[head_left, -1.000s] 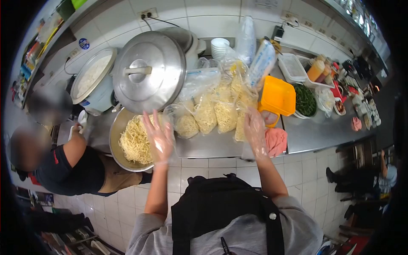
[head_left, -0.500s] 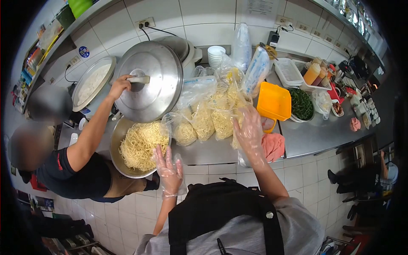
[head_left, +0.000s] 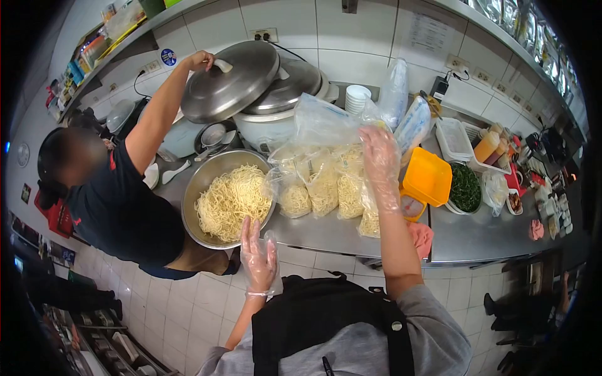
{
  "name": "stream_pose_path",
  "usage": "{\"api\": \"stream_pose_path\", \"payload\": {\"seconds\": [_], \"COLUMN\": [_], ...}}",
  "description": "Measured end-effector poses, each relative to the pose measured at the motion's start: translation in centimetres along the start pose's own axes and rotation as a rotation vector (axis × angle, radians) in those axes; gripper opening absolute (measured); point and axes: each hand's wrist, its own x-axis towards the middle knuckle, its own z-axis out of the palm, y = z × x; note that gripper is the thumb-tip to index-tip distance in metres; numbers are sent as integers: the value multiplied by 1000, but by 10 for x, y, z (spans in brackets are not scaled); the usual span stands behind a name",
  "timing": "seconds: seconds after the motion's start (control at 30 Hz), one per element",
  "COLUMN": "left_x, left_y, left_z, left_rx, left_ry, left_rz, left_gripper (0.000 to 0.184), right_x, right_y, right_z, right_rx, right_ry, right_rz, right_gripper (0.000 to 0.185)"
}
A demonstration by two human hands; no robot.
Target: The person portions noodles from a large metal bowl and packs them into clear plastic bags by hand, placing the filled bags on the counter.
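Observation:
My left hand (head_left: 259,266), in a clear plastic glove, is open with fingers raised beside the near rim of a steel bowl (head_left: 189,216). Yellow noodles (head_left: 231,207) lie heaped in the bowl. My right hand (head_left: 380,156), gloved too, is above several clear bags of noodles (head_left: 323,188). Its fingers are bent at the right edge of a raised clear plastic bag (head_left: 323,119) and appear closed on it; the fingertips are partly hidden.
At left a co-worker (head_left: 125,194) holds up a steel lid (head_left: 229,88) beside a covered pot (head_left: 288,94). An orange container (head_left: 427,177) rests on a scale (head_left: 411,207); greens (head_left: 465,188), a pink cloth (head_left: 420,238) and sauce bottles (head_left: 488,145) are at right.
The view has shifted. My right hand has moved up and toward the plastic bag, which is raised higher. The co-worker's lid has moved away from the bowl toward the back.

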Motion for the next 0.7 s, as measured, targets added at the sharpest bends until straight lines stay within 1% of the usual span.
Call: {"api": "stream_pose_path", "payload": {"seconds": [0.03, 0.1, 0.13, 0.17, 0.2, 0.23, 0.27, 0.3, 0.33, 0.37, 0.4, 0.43, 0.47, 0.5, 0.53, 0.57, 0.6, 0.63, 0.7], "left_x": [7, 30, 47, 63, 80, 94, 102, 108, 113, 116, 116, 119, 118, 117, 115, 114, 110, 104, 95], "left_y": [2, 15, 26, 37, 46, 53, 59, 65, 68, 62, 51, 56, 71, 71, 67, 67, 73, 76, 78], "left_z": [2, 6, 3, 3, 6, 11, 19, 28, 34, 45, 61, 65, 62, 65, 67, 66, 65, 66, 68], "left_rx": [3, -455, -519, -516, -834, -1155, -1156, -1193, -1231, -1236, -1144, -1054, -1091, -1097, -965, -828, -888, -888, -886], "left_ry": [2, -18, -75, -78, -82, -85, -92, -145, -201, -215, -214, -214, -130, -147, -26, 93, 121, 111, 133], "left_rz": [-1, -188, -289, -290, -444, -598, -599, -502, -404, -406, -352, -297, -353, -352, -273, -195, -210, -216, -188], "left_gripper": [56, 55, 58, 58, 59, 60, 60, 60, 60, 60, 63, 66, 51, 51, 41, 31, 19, 19, 19], "right_x": [-8, -24, -34, -46, -57, -65, -72, -76, -82, -89, -97, -99, -99, -99, -96, -92, -90, -87, -81], "right_y": [-2, -7, -6, -4, -4, -11, -21, -25, -20, -12, -3, -5, -7, -11, -20, -33, -49, -70, -106], "right_z": [-5, -13, -15, -16, -19, -24, -30, -35, -33, -28, -27, -35, -41, -47, -54, -62, -69, -75, -80], "right_rx": [4, 149, 152, 192, 230, 227, 383, 537, 529, 533, 534, 519, 316, 116, 109, 321, 532, 528, 733], "right_ry": [0, 30, 29, 22, 17, 19, -29, -75, -71, -77, -83, -77, -190, -303, -298, -214, -132, -133, -184], "right_rz": [-2, 128, 130, 83, 35, 40, 185, 333, 341, 283, 227, 240, 311, 381, 391, 377, 360, 370, 307], "right_gripper": [17, 17, 17, 17, 17, 17, 17, 17, 17, 20, 25, 25, 32, 40, 40, 46, 52, 52, 54]}}
